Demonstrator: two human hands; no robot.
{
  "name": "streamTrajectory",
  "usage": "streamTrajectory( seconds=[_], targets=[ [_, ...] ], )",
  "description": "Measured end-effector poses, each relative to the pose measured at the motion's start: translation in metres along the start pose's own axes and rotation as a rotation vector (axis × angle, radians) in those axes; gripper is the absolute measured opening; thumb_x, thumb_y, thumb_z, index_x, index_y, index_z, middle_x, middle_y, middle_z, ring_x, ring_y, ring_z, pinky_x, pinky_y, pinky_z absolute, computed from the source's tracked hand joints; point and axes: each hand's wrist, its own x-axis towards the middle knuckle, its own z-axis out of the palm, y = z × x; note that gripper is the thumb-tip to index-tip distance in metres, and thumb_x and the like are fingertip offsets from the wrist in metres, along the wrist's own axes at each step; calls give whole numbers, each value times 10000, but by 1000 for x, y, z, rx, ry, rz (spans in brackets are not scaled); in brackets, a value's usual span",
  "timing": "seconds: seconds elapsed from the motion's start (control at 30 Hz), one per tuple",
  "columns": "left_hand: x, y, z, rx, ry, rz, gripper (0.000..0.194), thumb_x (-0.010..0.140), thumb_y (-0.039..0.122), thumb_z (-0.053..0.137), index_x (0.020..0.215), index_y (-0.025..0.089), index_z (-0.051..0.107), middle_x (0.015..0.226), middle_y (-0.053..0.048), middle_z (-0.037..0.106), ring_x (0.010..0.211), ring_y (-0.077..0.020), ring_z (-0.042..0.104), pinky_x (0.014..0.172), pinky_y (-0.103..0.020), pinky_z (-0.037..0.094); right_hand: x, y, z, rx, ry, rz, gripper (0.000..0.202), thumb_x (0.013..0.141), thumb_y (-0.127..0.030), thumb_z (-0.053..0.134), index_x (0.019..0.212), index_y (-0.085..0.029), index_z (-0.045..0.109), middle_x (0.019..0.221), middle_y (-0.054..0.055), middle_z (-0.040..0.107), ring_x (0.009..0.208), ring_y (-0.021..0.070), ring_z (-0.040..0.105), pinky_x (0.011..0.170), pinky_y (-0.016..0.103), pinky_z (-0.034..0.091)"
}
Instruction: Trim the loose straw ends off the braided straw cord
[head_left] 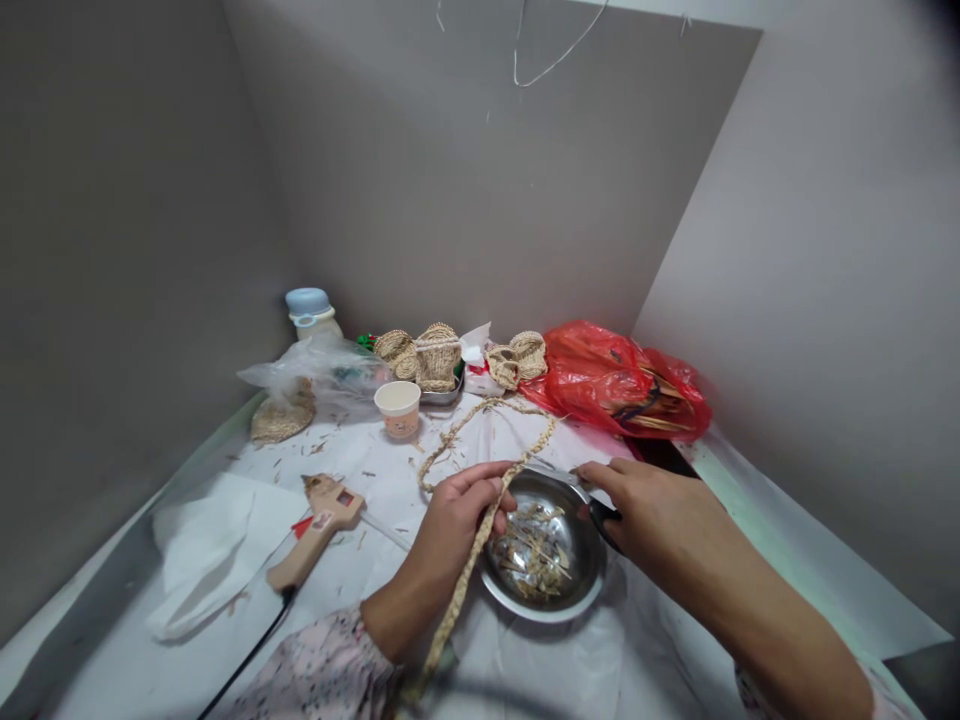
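Observation:
My left hand (pixel 466 510) pinches a long braided straw cord (pixel 480 535) between thumb and fingers. One stretch of the cord runs down toward my lap; the rest loops away over the white cloth. In my right hand (pixel 637 495) is a pair of scissors (pixel 600 515) with black handles, the fingers closed round them. The metal blades point left toward the cord, above the far rim of a steel bowl (pixel 585 592). Straw clippings (pixel 536 555) lie in the bowl, beneath and between my hands. Whether the blades touch the cord, I cannot tell.
A corded glue gun (pixel 319 535) lies at left beside crumpled white paper (pixel 202 560). Farther back stand a paper cup (pixel 399 410), a blue-capped bottle (pixel 311 315), a clear plastic bag (pixel 326 370), woven straw pieces (pixel 437 357) and a red plastic bag (pixel 592 375). Grey panels enclose the table.

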Motion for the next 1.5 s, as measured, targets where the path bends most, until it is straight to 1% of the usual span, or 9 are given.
streamTrajectory(
  seconds=[0.13, 0.4, 0.6, 0.8, 0.9, 1.07, 1.2, 1.37, 1.5],
  targets=[
    [-1, 0, 1, 13, -1, 5, 284, 748, 236, 609, 999, 141, 700, 645, 0, 659, 481, -84, 503, 485, -198, 356, 0, -3, 1, -20, -8, 11, 247, 746, -137, 557, 938, -279, 619, 844, -10, 662, 747, 184, 640, 521, 273, 222],
    [0, 0, 2, 30, 24, 12, 316, 731, 250, 627, 1008, 115, 697, 641, -11, 659, 474, -86, 496, 482, -207, 362, -1, -10, -1, -14, -4, -8, 259, 742, -96, 532, 930, -260, 601, 816, -1, 662, 703, 177, 646, 529, 280, 218],
    [-1, -1, 2, 49, 19, 17, 284, 752, 238, 604, 994, 126, 704, 660, -8, 663, 490, -79, 498, 497, -200, 364, 0, -6, -1, 55, -53, -3, 263, 689, -90, 536, 879, -262, 597, 811, -13, 678, 687, 164, 643, 532, 266, 229],
    [-2, 0, 3, 63, 16, 35, 281, 752, 220, 582, 983, 125, 711, 652, -2, 656, 481, -75, 484, 501, -203, 356, 2, -1, 2, 147, -92, -32, 216, 708, -151, 563, 885, -270, 601, 825, -11, 698, 712, 168, 641, 563, 252, 273],
    [-2, -1, 2, 67, 13, 37, 285, 757, 221, 578, 992, 126, 708, 661, -3, 660, 487, -76, 486, 509, -205, 358, 3, -1, 2, 144, -103, -21, 205, 710, -154, 564, 874, -269, 605, 817, -4, 704, 718, 175, 642, 566, 254, 275],
    [-2, -1, 3, 76, 18, 39, 307, 741, 225, 579, 998, 108, 700, 651, -4, 654, 482, -76, 480, 503, -209, 354, 2, -3, 1, 102, -86, -3, 207, 700, -126, 552, 848, -263, 597, 819, -13, 703, 699, 164, 635, 541, 261, 237],
    [-1, 0, 4, 94, 27, 30, 313, 723, 225, 582, 983, 96, 700, 639, -5, 642, 474, -73, 470, 486, -206, 337, 0, -1, 0, 101, -66, -7, 170, 718, -160, 580, 843, -272, 603, 817, -31, 702, 686, 157, 630, 535, 259, 229],
    [-1, -2, 3, 103, 18, 47, 294, 744, 231, 581, 978, 98, 700, 662, -10, 636, 492, -74, 475, 499, -205, 338, 0, 1, 1, 102, -88, -14, 226, 701, -122, 577, 859, -280, 611, 828, -34, 706, 693, 155, 629, 540, 254, 239],
    [-1, -2, 2, 66, 3, 45, 271, 763, 240, 581, 971, 103, 687, 658, 2, 611, 500, -71, 467, 509, -201, 332, 1, 1, 2, 94, -86, -24, 226, 701, -118, 573, 861, -273, 604, 826, -27, 701, 700, 161, 634, 541, 255, 238]
  ],
)
